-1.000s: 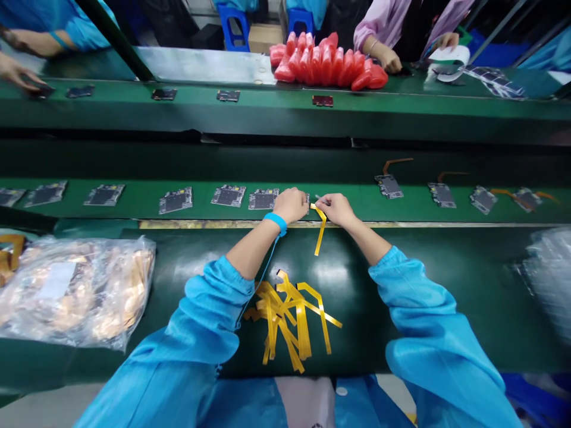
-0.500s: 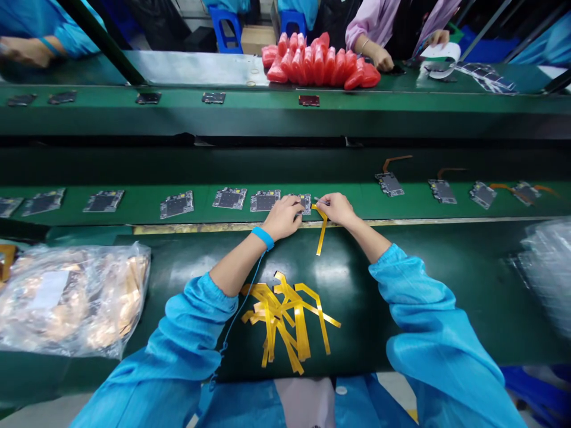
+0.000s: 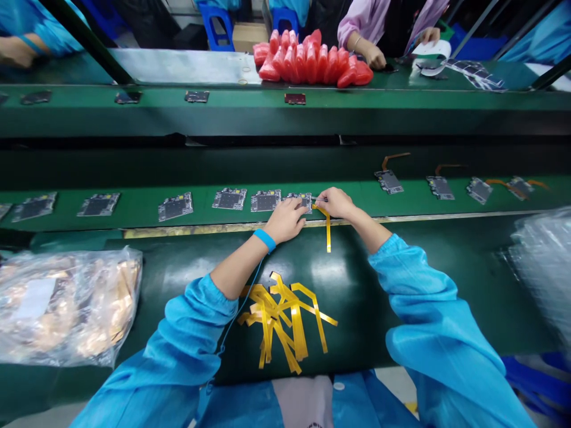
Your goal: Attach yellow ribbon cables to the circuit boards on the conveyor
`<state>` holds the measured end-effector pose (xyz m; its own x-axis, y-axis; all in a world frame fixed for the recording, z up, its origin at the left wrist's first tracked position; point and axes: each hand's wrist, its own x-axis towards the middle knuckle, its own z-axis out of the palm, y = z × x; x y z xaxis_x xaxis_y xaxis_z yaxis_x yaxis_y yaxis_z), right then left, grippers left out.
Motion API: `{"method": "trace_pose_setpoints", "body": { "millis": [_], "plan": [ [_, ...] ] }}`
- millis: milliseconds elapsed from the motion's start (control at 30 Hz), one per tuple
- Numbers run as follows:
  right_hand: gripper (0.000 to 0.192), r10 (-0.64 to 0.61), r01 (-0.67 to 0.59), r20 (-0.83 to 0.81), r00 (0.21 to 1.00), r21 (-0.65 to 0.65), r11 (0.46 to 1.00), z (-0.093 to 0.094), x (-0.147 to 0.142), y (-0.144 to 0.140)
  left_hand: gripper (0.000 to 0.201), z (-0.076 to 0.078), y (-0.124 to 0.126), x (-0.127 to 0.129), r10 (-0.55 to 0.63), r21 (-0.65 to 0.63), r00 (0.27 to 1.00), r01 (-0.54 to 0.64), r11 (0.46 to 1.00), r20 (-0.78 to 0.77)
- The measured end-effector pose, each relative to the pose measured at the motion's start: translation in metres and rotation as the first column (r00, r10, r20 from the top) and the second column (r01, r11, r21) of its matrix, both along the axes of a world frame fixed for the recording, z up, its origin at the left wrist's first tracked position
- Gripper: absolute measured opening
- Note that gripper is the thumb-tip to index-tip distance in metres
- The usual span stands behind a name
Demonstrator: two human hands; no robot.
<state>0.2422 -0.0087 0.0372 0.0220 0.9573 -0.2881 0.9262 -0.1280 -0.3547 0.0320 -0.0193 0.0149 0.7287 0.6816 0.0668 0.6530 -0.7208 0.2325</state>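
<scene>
My left hand rests its fingertips on the near edge of a circuit board on the green strip, holding it in place and covering part of it. At that board's right edge, my right hand pinches a yellow flex cable, whose tail hangs toward me. A thin greyish tip shows by the right fingertips, too small to name. Whether the cable's end touches the board cannot be made out. Closer to me lies a loose pile of yellow flex cables.
Bare boards lie in a row leftward; boards with orange cables lie rightward. A plastic bag of copper-coloured parts sits left, clear plastic right. Beyond are red bundles and a co-worker's hand.
The pinched cable's tail has swung from slanting to nearly straight toward me. My left fingers have shifted slightly, uncovering more of the board. The whole view has shifted a little.
</scene>
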Motion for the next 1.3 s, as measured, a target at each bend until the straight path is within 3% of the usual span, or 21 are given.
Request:
{"method": "trace_pose_setpoints", "body": {
  "millis": [333, 567, 867, 1133, 1300],
  "plan": [
    [0.022, -0.002, 0.001, 0.082, 0.997, 0.021, 1.0, 0.001, 0.007, -0.01, 0.049, 0.007, -0.019, 0.03, 0.048, 0.113, 0.986, -0.03, 0.993, -0.161],
    [0.038, 0.105, -0.116, 0.084, 0.991, 0.143, 0.983, -0.002, 0.018, -0.016, 0.051, 0.007, -0.023, 0.041, 0.054, 0.123, 0.983, -0.033, 0.992, -0.174],
    [0.014, 0.099, -0.098, 0.0, 0.995, 0.144, 0.985, -0.017, 0.036, -0.017, 0.051, 0.014, -0.025, 0.054, 0.052, 0.113, 0.975, -0.028, 0.993, -0.215],
    [0.011, 0.157, -0.168, 0.072, 0.985, 0.186, 0.968, -0.018, 0.049, -0.023, 0.051, 0.014, -0.023, 0.054, 0.017, 0.077, 0.99, -0.006, 0.997, -0.143],
    [0.016, 0.135, -0.124, -0.022, 0.991, 0.27, 0.955, -0.003, 0.042, -0.053, 0.049, 0.012, -0.007, 0.028, 0.048, 0.035, 0.999, -0.048, 0.998, 0.004]
  ]
}}
